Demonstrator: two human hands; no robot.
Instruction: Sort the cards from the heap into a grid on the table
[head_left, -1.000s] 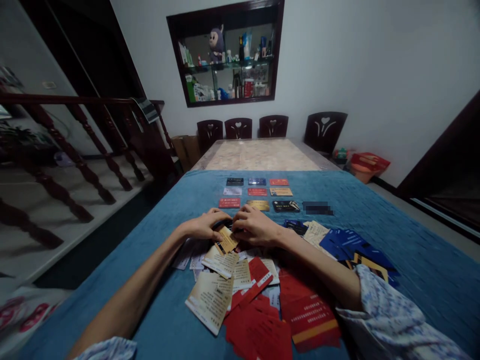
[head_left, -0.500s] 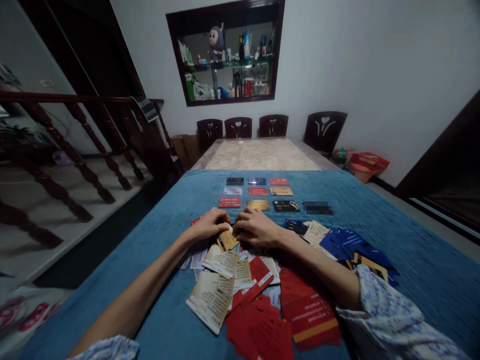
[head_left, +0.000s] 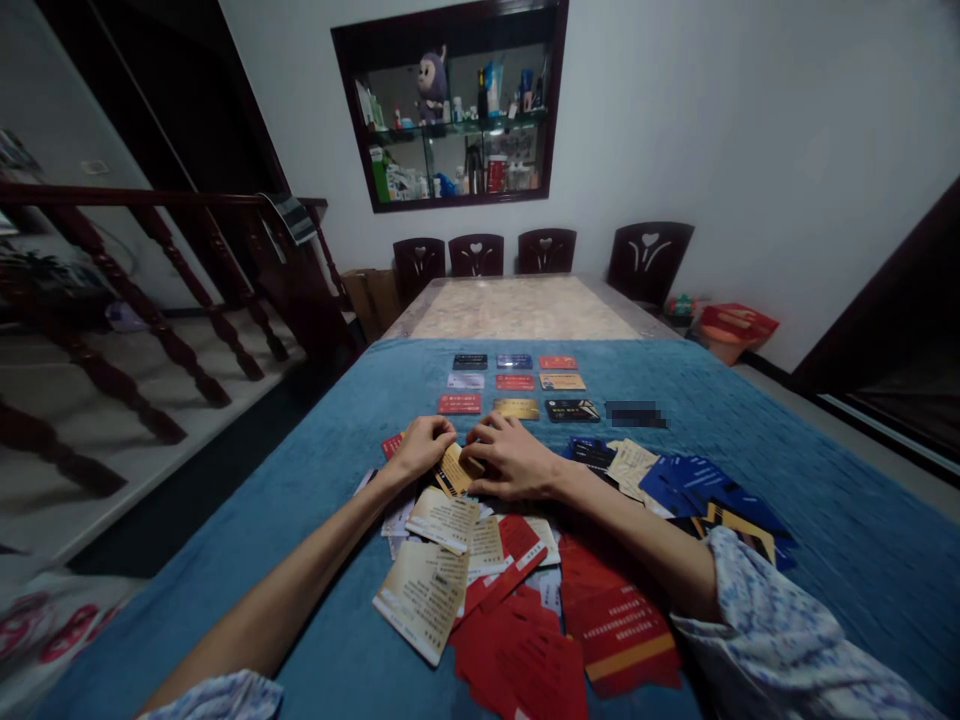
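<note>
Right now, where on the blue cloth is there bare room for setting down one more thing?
Bare blue cloth lies left of the left forearm, and also right of the fanned blue cards. The middle is crowded: cream cards and red cards lie heaped there.

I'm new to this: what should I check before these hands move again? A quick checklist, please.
1. Right hand at the yellow card: ok.
2. Yellow card fully uncovered: not ok; the right hand's fingers hide part.
3. Left hand gripping a card: cannot tell; its fingertips are unclear.
4. Red cards squared up: not ok; they're fanned and overlapping.
5. Far rows of cards laid out apart on the blue cloth: ok.
</note>
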